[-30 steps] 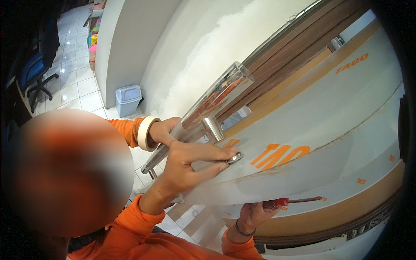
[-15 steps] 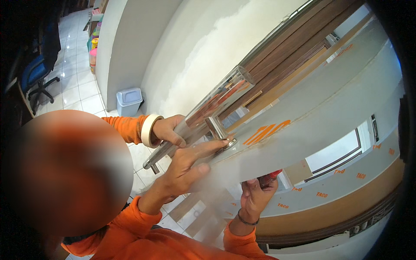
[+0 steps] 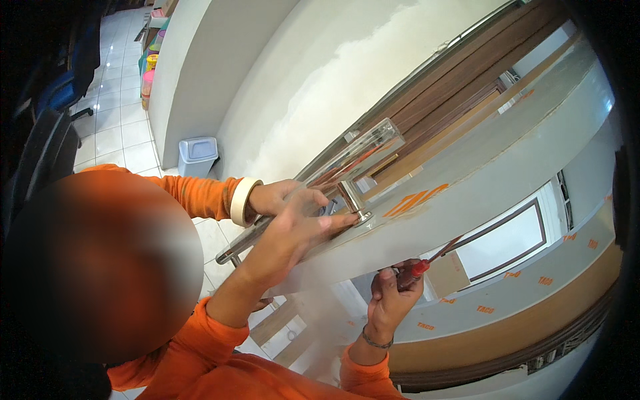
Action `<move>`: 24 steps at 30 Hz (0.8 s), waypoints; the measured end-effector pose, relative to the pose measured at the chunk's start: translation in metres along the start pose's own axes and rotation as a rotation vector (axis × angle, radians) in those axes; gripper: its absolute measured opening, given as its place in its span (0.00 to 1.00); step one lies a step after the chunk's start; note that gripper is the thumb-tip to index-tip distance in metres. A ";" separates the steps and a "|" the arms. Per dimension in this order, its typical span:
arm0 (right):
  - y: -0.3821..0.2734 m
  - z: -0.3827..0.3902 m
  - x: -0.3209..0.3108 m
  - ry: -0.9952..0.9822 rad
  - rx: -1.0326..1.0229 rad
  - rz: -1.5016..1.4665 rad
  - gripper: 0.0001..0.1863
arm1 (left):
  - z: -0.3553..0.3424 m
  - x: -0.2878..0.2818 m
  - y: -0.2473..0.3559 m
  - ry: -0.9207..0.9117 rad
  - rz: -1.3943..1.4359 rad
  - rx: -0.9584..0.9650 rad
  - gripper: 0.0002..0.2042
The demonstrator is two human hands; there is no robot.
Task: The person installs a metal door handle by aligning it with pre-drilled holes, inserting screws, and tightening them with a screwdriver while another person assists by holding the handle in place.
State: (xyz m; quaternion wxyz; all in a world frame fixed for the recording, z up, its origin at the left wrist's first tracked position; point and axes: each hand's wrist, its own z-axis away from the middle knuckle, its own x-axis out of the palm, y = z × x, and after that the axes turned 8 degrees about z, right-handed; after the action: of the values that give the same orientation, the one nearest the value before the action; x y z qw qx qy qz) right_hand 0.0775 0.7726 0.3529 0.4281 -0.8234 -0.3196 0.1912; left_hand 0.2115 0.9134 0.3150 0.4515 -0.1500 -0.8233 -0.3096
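Head view, screwdriver (image 3: 419, 268) in right hand (image 3: 392, 300)

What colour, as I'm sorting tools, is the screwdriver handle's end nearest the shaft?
Bright red; the handle end shows best in the head view.

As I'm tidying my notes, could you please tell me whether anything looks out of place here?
A roll of tape circles an orange-sleeved wrist, an odd place for it; the wall behind looks patchy.

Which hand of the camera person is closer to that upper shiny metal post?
Left. The left hand has a finger at the foot of the metal post; the right hand is lower, farther off, holding a screwdriver.
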 end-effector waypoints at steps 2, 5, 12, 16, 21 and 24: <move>-0.001 0.001 0.001 0.001 -0.006 0.020 0.14 | -0.001 0.006 0.005 0.076 -0.011 -0.040 0.22; -0.001 0.001 0.001 0.004 -0.009 0.047 0.14 | -0.001 0.010 0.006 0.191 -0.192 -0.067 0.22; 0.000 0.001 0.008 0.009 0.000 0.027 0.14 | 0.004 0.020 0.014 0.247 -0.537 -0.053 0.16; -0.005 0.000 0.011 0.009 0.003 0.024 0.14 | 0.005 0.026 0.004 0.293 -0.654 0.182 0.16; -0.002 0.001 0.009 0.027 0.021 0.056 0.14 | -0.001 0.010 -0.013 0.265 -0.645 0.299 0.15; -0.001 0.001 0.001 -0.014 0.051 0.107 0.16 | -0.005 0.024 -0.001 0.415 -0.671 0.102 0.10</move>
State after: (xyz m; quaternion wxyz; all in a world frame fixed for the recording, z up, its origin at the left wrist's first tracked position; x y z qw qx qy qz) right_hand 0.0772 0.7746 0.3535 0.4360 -0.8268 -0.2732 0.2274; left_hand 0.2012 0.9092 0.3363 0.4891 0.2157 -0.7320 -0.4223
